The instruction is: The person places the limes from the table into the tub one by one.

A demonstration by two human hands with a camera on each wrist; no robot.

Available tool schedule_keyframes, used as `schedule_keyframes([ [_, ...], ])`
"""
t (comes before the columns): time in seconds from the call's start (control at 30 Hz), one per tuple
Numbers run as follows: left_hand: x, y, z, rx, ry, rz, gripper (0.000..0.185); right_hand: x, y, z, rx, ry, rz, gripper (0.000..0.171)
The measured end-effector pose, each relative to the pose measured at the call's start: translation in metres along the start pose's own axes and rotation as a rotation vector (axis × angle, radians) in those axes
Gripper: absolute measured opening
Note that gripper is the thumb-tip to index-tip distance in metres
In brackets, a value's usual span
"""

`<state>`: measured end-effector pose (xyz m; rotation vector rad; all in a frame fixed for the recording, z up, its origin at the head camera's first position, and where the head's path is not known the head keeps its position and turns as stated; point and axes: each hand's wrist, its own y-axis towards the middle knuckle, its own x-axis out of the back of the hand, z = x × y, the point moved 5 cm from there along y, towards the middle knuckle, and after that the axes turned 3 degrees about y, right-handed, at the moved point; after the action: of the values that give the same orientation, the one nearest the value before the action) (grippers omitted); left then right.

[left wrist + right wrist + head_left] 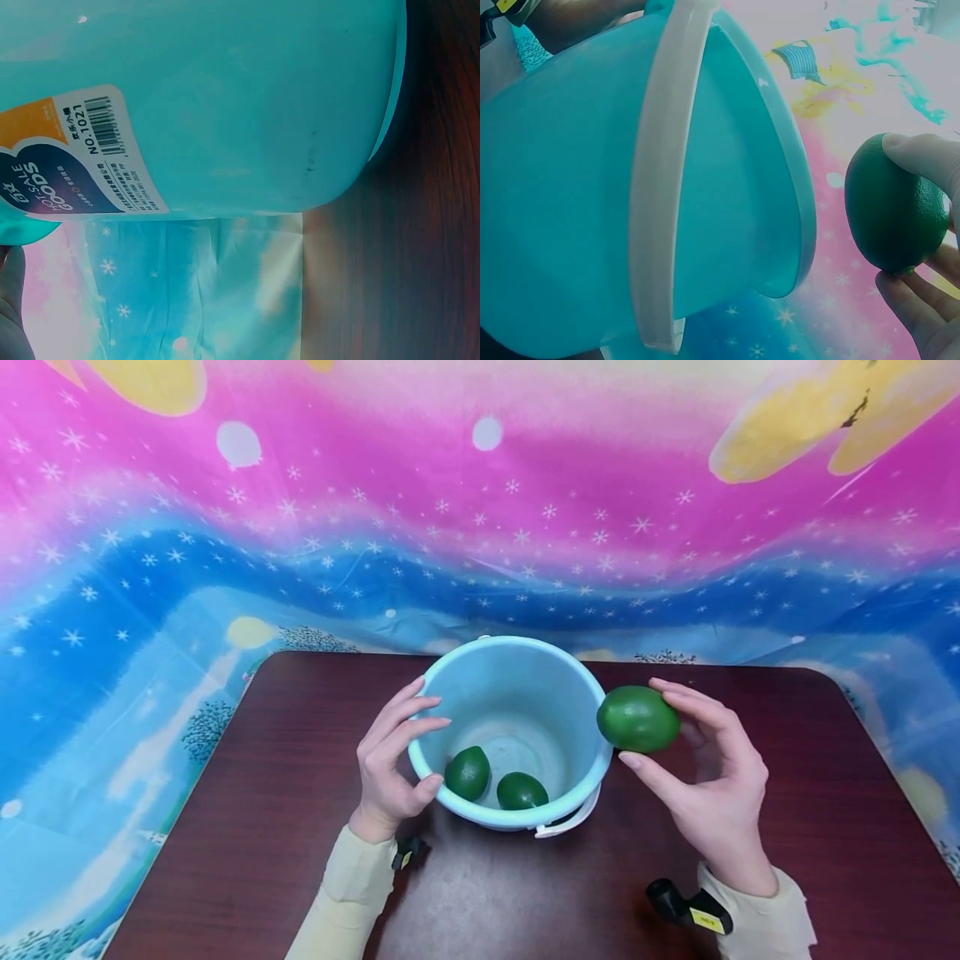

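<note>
A light blue plastic bucket (450, 685) stands on the dark wooden table (262, 827), with two green limes (468, 772) (521, 791) lying on its bottom. My left hand (392, 756) grips the bucket's left rim, thumb on the near side and fingers along the outer wall. My right hand (705, 768) holds a third green lime (637, 719) between thumb and fingertips, just outside the bucket's right rim and level with it. In the right wrist view the lime (895, 204) hangs beside the bucket's rim (799, 187). The left wrist view shows the bucket's wall (247, 97) and its label (82, 157).
The bucket's white handle (572, 821) hangs down on the near side. A bright pink and blue starry cloth (480, 527) covers the wall behind and drapes around the table's far edge. Bare tabletop lies to both sides of the bucket.
</note>
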<state>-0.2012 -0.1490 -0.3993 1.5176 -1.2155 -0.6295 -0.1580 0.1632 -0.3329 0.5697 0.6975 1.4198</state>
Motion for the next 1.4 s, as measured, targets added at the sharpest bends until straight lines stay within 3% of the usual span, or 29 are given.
schedule_keyframes([
  [0.63, 0.0, 0.001, 0.0, 0.009, -0.004, 0.007, 0.063, -0.008, -0.001, -0.001, -0.02, -0.029, 0.047, 0.061],
  [0.97, 0.0, 0.0, 0.0, 0.012, -0.004, 0.009, 0.064, -0.011, -0.004, -0.001, -0.031, -0.086, 0.075, 0.06],
  [1.23, 0.0, -0.001, -0.001, 0.01, -0.004, 0.011, 0.064, -0.011, -0.005, 0.001, -0.048, -0.227, 0.098, 0.061],
  [1.4, 0.0, -0.001, -0.001, 0.007, -0.003, 0.012, 0.064, -0.011, -0.007, 0.0, -0.058, -0.233, 0.11, 0.062],
])
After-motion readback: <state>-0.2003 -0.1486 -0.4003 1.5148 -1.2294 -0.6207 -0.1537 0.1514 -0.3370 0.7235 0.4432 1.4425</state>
